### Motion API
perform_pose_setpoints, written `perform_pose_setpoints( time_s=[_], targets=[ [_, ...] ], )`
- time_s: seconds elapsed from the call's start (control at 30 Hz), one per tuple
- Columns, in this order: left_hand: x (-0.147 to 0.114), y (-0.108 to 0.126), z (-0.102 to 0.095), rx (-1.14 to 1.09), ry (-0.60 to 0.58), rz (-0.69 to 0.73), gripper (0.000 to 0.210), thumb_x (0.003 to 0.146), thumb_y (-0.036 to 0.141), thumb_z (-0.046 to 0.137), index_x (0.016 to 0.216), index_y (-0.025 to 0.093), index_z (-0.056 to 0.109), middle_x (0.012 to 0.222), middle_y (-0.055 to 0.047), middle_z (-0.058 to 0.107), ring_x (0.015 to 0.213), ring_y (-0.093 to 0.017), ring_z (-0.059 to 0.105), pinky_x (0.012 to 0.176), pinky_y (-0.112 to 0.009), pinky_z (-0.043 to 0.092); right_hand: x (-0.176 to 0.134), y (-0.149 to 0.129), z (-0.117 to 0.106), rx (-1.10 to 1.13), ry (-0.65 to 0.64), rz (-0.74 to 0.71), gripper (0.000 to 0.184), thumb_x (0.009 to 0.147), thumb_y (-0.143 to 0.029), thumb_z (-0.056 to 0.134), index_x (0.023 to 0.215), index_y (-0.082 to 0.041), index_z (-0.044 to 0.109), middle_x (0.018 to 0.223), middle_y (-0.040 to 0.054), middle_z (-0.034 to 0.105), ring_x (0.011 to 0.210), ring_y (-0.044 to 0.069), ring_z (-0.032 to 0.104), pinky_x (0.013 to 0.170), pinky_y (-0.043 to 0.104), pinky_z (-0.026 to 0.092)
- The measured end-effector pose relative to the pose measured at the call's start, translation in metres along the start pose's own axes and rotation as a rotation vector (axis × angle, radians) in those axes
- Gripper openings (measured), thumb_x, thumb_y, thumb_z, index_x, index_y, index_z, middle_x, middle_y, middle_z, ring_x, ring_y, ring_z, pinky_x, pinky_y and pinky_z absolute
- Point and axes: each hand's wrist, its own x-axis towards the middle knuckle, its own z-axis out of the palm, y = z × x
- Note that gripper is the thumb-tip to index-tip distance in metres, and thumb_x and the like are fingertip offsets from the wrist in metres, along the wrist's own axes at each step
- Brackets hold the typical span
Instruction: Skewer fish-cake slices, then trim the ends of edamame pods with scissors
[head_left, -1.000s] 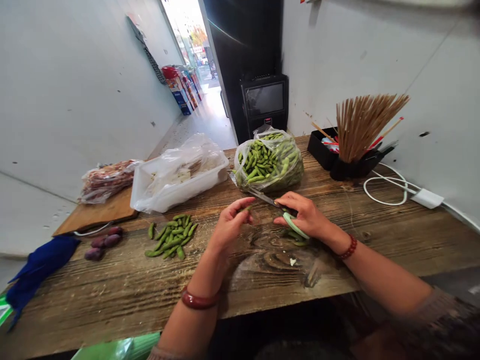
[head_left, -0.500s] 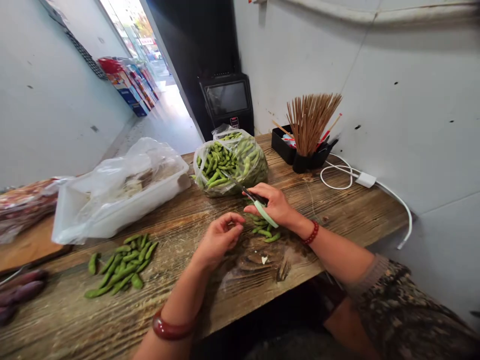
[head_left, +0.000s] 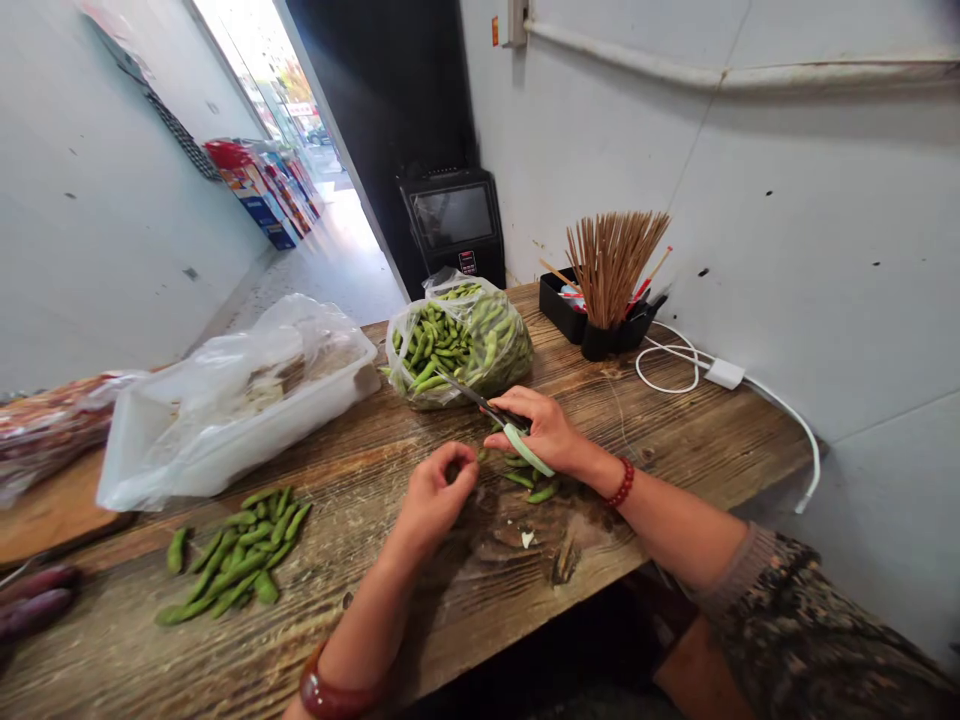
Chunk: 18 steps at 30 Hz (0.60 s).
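Note:
My right hand [head_left: 551, 432] is closed around scissors [head_left: 517, 440] with pale green handles; their dark blades point up and left, toward the bag of pods. Beside it, to the left, my left hand [head_left: 439, 487] is curled with thumb and fingertips together. A small green bit shows at those fingertips, but I cannot make out what they hold. Under the right hand lie some green soybean pods [head_left: 541, 493], partly hidden by it. A clear plastic bag [head_left: 514, 350] full of pods stands behind both hands. A separate pile of pods [head_left: 240, 555] lies on the table at left.
A white plastic tub [head_left: 157, 465] with a plastic bag in it stands back left, near a wooden board [head_left: 60, 510] and purplish long items [head_left: 37, 600]. Skewers [head_left: 611, 265] stand in a black holder [head_left: 598, 342] at back right. A white cable [head_left: 780, 400] hangs over the table's right edge.
The view has tilted up slightly, so the table things sit lower in the picture. My left fingers have curled further in. My right hand still holds the scissors in nearly the same place.

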Motion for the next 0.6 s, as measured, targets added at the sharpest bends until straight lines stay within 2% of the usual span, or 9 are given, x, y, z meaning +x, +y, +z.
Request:
perform_pose_setpoints(
  time_s=[0.1,0.23,0.4,0.5,0.6],
  targets=[
    [-0.002,0.004,-0.013,-0.417,0.04,-0.185,0.018,0.075,0.032,0.064,0.085,0.017,0.059,0.059,0.006,0.044,0.047,-0.006,0.032,0.044,-0.019,0.022,-0.001,-0.003,0.0,0.003,-0.039,0.0,0.041,0.075,-0.039,0.077,0.108,-0.016,0.068,0.093,0.0065,0.064,0.083,0.017,0.06,0.075,0.03,0.05],
    [-0.005,0.009,-0.022,-0.639,0.062,-0.263,0.024,0.069,0.029,0.07,0.088,0.015,0.063,0.063,0.005,0.046,0.048,-0.005,0.032,0.043,-0.017,0.019,-0.003,-0.005,0.0,-0.004,-0.142,0.017,0.044,0.073,-0.038,0.078,0.11,-0.017,0.067,0.096,0.0073,0.063,0.085,0.018,0.06,0.075,0.031,0.05],
    [-0.006,0.007,-0.025,-0.639,0.068,-0.208,0.028,0.072,0.04,0.073,0.081,0.016,0.062,0.066,0.003,0.051,0.048,-0.004,0.033,0.043,-0.016,0.02,-0.006,-0.007,0.001,-0.053,-0.248,0.03,0.05,0.072,-0.04,0.079,0.113,-0.015,0.066,0.097,0.0073,0.062,0.08,0.017,0.058,0.07,0.03,0.049],
    [-0.006,0.003,-0.026,-0.53,0.074,-0.147,0.029,0.074,0.042,0.072,0.075,0.015,0.061,0.058,0.005,0.047,0.047,-0.005,0.031,0.044,-0.018,0.021,-0.007,-0.009,0.002,-0.082,-0.306,0.029,0.051,0.072,-0.04,0.08,0.115,-0.015,0.066,0.097,0.0068,0.062,0.081,0.017,0.059,0.071,0.03,0.049],
    [-0.006,0.003,-0.027,-0.373,0.111,-0.103,0.022,0.075,0.037,0.071,0.079,0.016,0.067,0.056,0.005,0.048,0.049,-0.007,0.033,0.046,-0.02,0.025,-0.008,-0.011,0.002,-0.085,-0.315,0.027,0.052,0.072,-0.039,0.079,0.117,-0.016,0.065,0.098,0.0069,0.061,0.083,0.018,0.06,0.074,0.03,0.049]
  ],
)
